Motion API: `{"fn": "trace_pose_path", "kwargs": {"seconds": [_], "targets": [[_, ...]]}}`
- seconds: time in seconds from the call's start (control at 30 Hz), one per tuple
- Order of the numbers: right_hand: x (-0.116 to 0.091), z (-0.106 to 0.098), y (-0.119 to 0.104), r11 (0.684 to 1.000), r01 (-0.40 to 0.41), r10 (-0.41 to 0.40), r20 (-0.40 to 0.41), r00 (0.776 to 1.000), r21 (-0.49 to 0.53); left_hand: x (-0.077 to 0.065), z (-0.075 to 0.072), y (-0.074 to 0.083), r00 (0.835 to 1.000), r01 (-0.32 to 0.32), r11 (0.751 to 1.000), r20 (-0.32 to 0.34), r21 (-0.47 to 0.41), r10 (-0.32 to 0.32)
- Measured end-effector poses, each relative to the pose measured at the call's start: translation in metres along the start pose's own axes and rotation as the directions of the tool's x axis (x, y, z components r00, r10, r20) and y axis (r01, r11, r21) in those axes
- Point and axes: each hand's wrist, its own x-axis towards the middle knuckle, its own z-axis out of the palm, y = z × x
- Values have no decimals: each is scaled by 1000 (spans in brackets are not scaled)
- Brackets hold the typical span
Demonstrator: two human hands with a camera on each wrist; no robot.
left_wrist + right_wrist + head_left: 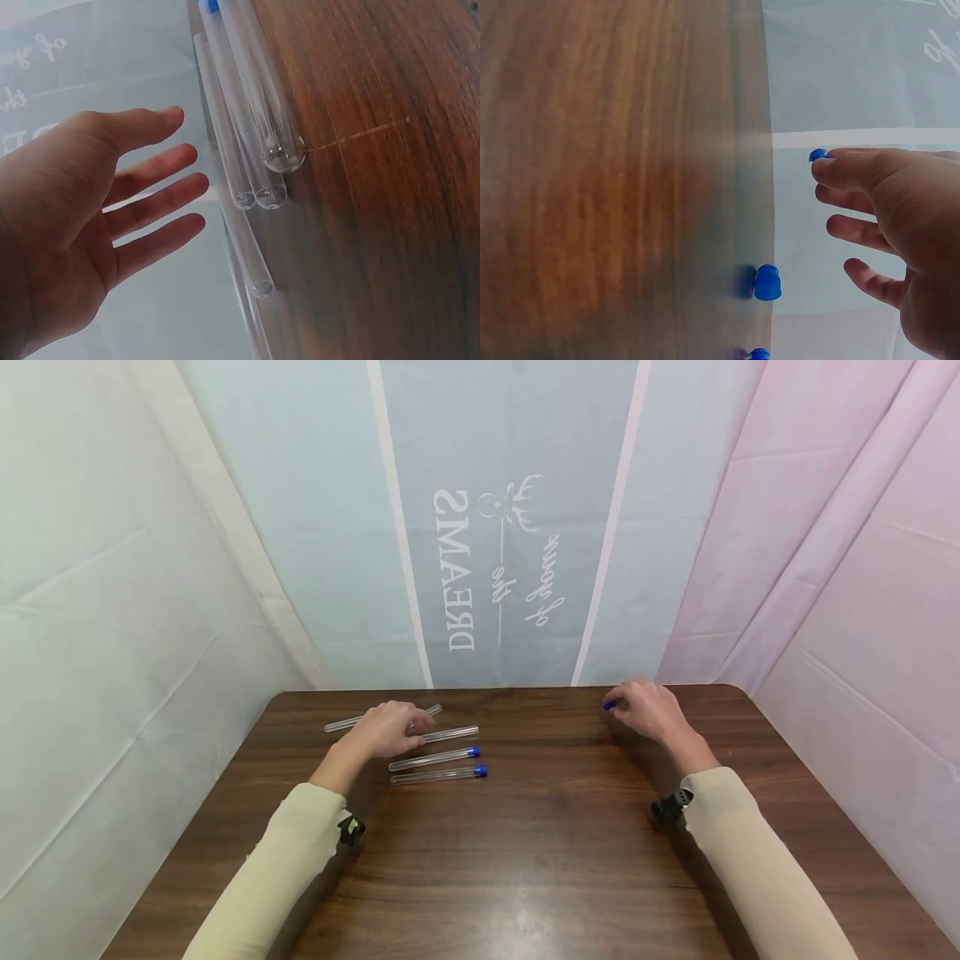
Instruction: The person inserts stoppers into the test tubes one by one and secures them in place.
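My left hand [385, 729] hovers over the clear test tubes with its fingers spread and nothing between them; the left wrist view shows this hand [97, 187] beside the tubes' round ends. An uncapped test tube [453, 733] extends from beneath its fingertips. Nearer me lie two test tubes with blue caps, one test tube [431, 760] just beyond the other test tube [435, 776]. Part of another tube [342, 724] shows behind the hand, the rest hidden. Over the table's far right, my right hand [647, 708] pinches a small blue cap [818, 155] between thumb and forefinger.
Two loose blue caps, one cap [767, 283] and another cap [758, 354], stand on the table below the right hand in the right wrist view. A printed curtain [510, 668] hangs at the wooden table's [517, 852] far edge, with pale cloth on both sides.
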Motion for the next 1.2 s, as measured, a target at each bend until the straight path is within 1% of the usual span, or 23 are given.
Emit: {"fn": "trace_pose_path", "kwargs": {"seconds": [0.13,0.4,0.53,0.87,1.07,1.2], "targets": [[-2,2,-1,1000,7,-6,-6,1000,28,3,2,1,1000,3,1000,12,-21,-3],[-7,8,-5,997,26,-25,-20,999,77,6,11,1,1000,2,1000,-13,25,-2],[-8,10,-6,995,38,-36,-24,999,92,7,14,0,1000,16,999,-23,36,-15],[-8,13,-6,995,29,-27,-15,1000,98,11,25,-4,999,21,996,-31,89,-18],[-7,14,-5,996,24,-22,-19,1000,87,12,28,-2,998,6,994,-58,113,0],[-7,15,-6,996,11,-10,-13,1000,93,14,28,0,998,-2,991,-64,137,11]]}}
